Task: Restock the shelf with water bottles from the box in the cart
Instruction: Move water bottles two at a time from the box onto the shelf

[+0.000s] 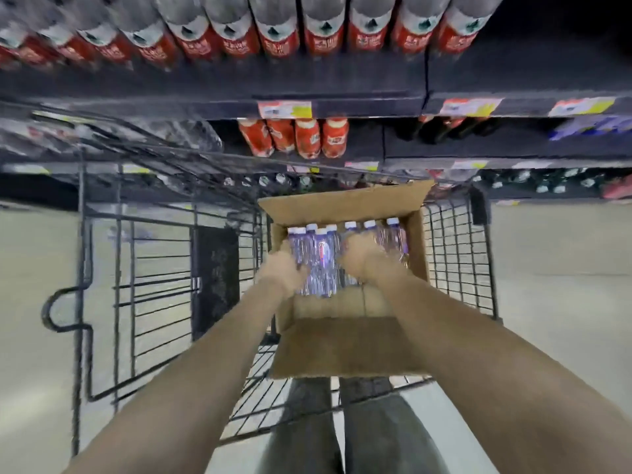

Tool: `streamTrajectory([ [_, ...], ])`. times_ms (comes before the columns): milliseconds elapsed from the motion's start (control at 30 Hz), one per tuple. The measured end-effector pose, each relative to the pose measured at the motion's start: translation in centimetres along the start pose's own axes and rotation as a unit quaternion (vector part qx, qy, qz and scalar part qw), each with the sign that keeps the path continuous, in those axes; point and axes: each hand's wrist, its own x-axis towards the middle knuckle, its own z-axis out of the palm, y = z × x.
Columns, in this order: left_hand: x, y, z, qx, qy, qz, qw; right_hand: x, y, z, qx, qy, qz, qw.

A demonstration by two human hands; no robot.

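Here the cardboard box (342, 347) sits in the centre of the frame, inside the wire cart (458, 261), its right wall just beside the cart's right mesh side. Its far and near flaps are folded open. The water bottles (321, 261), with white caps and purple labels, stand packed in the far half of the box; bare cardboard shows between them and the near wall. Left of the box, the cart's wire basket stretches toward the left of the frame. Beyond the cart, the dark shelf (342, 107) edge crosses the upper frame, carrying price tags (285, 109), with a row of red-labelled bottles (280, 35) above it. Pale floor (561, 268) lies at the right.

Both forearms reach in from the lower corners, converging over the box. The left hand (284, 271) lies on the left bottles, the right hand (362, 260) on those at the middle. Motion blur hides the fingers, so whether either hand grasps a bottle cannot be told.
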Motion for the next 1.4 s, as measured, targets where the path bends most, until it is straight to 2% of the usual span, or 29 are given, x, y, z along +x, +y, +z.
streamTrajectory([
  [167, 4.9, 0.5, 3.8, -0.052, 0.009, -0.036, 0.998, 6.2, 0.2, 3.6, 0.046, 0.0, 0.022, 0.999],
  [300, 8.0, 0.4, 6.1, -0.103, 0.022, -0.06, 0.993, 9.4, 0.6, 6.8, 0.164, -0.008, 0.031, 0.986],
  [500, 10.8, -2.0, 8.9, -0.143, 0.028, -0.102, 0.984, 11.2, 0.5, 9.1, 0.232, 0.02, 0.061, 0.971],
  [667, 11.1, -3.5, 10.3, -0.153, 0.069, -0.088, 0.982, 12.1, 0.6, 9.6, 0.29, 0.02, 0.085, 0.953],
  [833, 9.9, -2.7, 10.0, -0.225, 0.08, -0.108, 0.965, 12.0, 1.5, 9.6, 0.324, 0.013, 0.084, 0.942],
  [1000, 8.8, -2.8, 10.0, -0.273, 0.105, -0.074, 0.954, 11.6, 2.6, 9.5, 0.365, 0.009, 0.052, 0.93],
  [1300, 6.4, -3.6, 7.7, -0.358, 0.099, -0.023, 0.928, 7.0, 2.8, 8.2, 0.426, 0.026, -0.013, 0.904],
  [1400, 4.9, -3.2, 5.7, -0.359, 0.107, 0.021, 0.927, 4.2, 2.5, 6.1, 0.424, 0.059, -0.035, 0.903],
])
